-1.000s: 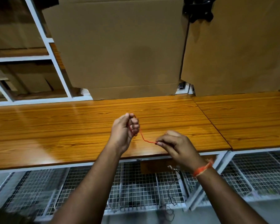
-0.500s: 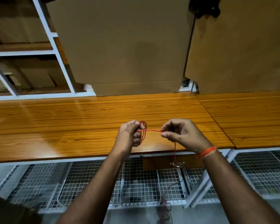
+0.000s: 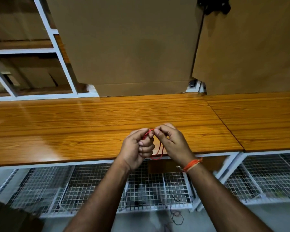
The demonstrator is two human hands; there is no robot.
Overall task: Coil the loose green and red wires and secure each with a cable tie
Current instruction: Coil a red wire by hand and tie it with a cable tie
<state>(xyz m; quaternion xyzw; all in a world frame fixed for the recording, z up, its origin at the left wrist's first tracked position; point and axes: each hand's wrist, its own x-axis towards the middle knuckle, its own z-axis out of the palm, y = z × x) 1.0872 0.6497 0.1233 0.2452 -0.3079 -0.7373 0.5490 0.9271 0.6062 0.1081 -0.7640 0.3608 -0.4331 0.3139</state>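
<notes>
Left hand (image 3: 136, 148) and right hand (image 3: 172, 141), fingers curled, both pinch the red wire (image 3: 158, 152) above the front edge of the wooden bench (image 3: 74, 131); its loops hang between them. Wire baskets (image 3: 70, 186) below hold dark cables, contents otherwise unclear. Cardboard boxes (image 3: 132, 47) stand behind.

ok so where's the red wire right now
In the head view, the red wire hangs in loops between the left hand and right hand, over the wooden table's front edge.
</notes>
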